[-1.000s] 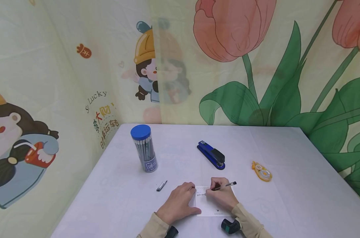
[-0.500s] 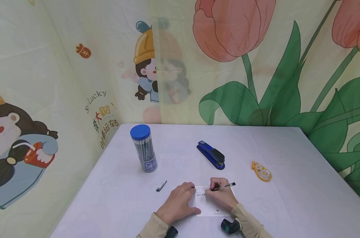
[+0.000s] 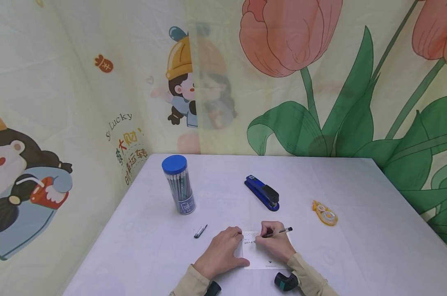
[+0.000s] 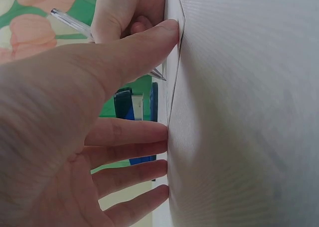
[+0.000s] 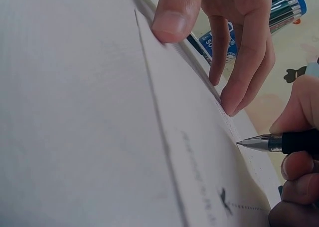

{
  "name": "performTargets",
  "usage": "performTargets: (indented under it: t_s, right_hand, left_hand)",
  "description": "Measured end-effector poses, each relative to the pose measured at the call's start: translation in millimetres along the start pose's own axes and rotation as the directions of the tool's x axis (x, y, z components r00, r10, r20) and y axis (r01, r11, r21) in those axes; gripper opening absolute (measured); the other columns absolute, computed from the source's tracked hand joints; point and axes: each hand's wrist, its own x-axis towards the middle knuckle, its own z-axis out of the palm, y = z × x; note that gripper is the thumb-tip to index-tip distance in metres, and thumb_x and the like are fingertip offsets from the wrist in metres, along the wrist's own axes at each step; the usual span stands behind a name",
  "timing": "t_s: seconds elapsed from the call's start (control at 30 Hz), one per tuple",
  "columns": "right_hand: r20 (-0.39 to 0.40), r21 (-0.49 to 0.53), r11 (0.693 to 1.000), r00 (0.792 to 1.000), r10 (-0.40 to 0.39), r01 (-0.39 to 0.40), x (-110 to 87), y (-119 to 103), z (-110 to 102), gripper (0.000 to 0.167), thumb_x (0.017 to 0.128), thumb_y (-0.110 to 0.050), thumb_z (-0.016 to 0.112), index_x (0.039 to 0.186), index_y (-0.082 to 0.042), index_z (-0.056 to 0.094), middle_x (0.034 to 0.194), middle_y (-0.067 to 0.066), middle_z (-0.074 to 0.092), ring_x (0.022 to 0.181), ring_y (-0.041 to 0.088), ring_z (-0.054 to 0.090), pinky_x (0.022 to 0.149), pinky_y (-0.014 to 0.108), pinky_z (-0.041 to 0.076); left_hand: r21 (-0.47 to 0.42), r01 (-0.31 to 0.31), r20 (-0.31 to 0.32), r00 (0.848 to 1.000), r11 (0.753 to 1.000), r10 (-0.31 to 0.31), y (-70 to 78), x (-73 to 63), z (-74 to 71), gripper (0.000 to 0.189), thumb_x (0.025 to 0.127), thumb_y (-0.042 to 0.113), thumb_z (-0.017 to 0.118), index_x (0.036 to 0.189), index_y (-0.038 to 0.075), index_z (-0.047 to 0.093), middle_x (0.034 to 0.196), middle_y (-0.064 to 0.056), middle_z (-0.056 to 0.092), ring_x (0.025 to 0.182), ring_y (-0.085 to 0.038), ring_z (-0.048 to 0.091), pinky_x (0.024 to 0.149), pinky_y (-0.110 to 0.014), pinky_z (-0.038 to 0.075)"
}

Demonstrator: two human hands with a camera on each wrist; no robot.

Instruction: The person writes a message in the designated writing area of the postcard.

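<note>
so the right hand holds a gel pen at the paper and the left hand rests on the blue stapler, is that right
The left hand is not on the blue stapler: the head view shows it at the left edge of the paper, with the stapler farther back on the table. The right hand does hold a gel pen at the paper.

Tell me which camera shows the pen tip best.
The right wrist view: the pen tip is large and unobstructed by the paper. The left wrist view shows it smaller, beyond the left thumb. In the head view, it's too small to make out beside the right hand.
</note>
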Motion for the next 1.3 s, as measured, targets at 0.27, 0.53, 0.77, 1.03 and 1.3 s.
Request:
performTargets:
  t_s: [0.27, 0.53, 0.77, 1.03, 1.3]
  right_hand:
    - [0.033, 0.013, 1.000, 0.999, -0.017, 0.016, -0.4, -2.1, -1.6, 0.023, 0.066, 0.015, 0.061, 0.059, -0.002, 0.047, 0.059, -0.004, 0.048, 0.057, 0.001, 0.044, 0.055, 0.014, 0.036]
    - [0.037, 0.000, 1.000, 0.999, -0.014, 0.014, -0.4, -2.9, -2.3, 0.024, 0.066, 0.014, 0.061, 0.058, -0.003, 0.047, 0.059, -0.006, 0.047, 0.056, 0.001, 0.043, 0.054, 0.015, 0.036]
    - [0.018, 0.025, 1.000, 1.000, 0.015, -0.015, -0.9, -2.8, -2.0, 0.023, 0.067, 0.014, 0.060, 0.059, -0.002, 0.046, 0.058, -0.005, 0.047, 0.056, 0.002, 0.044, 0.054, 0.014, 0.034]
    - [-0.007, 0.045, 0.999, 1.000, 0.012, -0.012, -0.2, 4.1, 0.5, 0.021, 0.067, 0.016, 0.062, 0.060, 0.001, 0.047, 0.059, -0.004, 0.048, 0.057, 0.003, 0.045, 0.055, 0.015, 0.036]
    - [0.008, 0.036, 0.999, 1.000, -0.007, 0.007, 5.5, 32.8, 4.7, 0.023, 0.067, 0.013, 0.065, 0.060, -0.001, 0.048, 0.060, -0.005, 0.048, 0.058, 0.004, 0.045, 0.055, 0.016, 0.036]
  left_hand:
    - [0.004, -0.011, -0.014, 1.000, 1.000, 0.011, -0.3, -0.4, 0.9, 0.064, 0.071, 0.050, 0.080, 0.114, 0.004, 0.069, 0.118, -0.002, 0.061, 0.110, -0.014, 0.056, 0.093, -0.029, 0.050]
    - [0.001, -0.003, -0.006, 1.000, 1.000, 0.003, 0.0, -0.5, 0.3, 0.064, 0.071, 0.050, 0.080, 0.114, 0.004, 0.069, 0.118, -0.002, 0.061, 0.110, -0.014, 0.056, 0.093, -0.029, 0.050]
    - [-0.001, -0.001, -0.002, 1.000, 1.000, 0.001, 0.8, -0.4, -0.1, 0.066, 0.071, 0.050, 0.080, 0.115, 0.003, 0.068, 0.117, -0.002, 0.061, 0.110, -0.014, 0.056, 0.093, -0.029, 0.050]
    - [-0.004, -0.003, -0.009, 1.000, 1.000, 0.003, 0.5, -0.3, 0.5, 0.065, 0.071, 0.050, 0.080, 0.114, 0.003, 0.068, 0.116, -0.003, 0.061, 0.109, -0.015, 0.056, 0.092, -0.030, 0.051]
    - [-0.009, 0.006, 0.004, 1.000, 1.000, -0.006, 1.2, -1.4, -0.9, 0.065, 0.071, 0.050, 0.080, 0.115, 0.004, 0.068, 0.118, -0.002, 0.060, 0.110, -0.014, 0.055, 0.093, -0.030, 0.050]
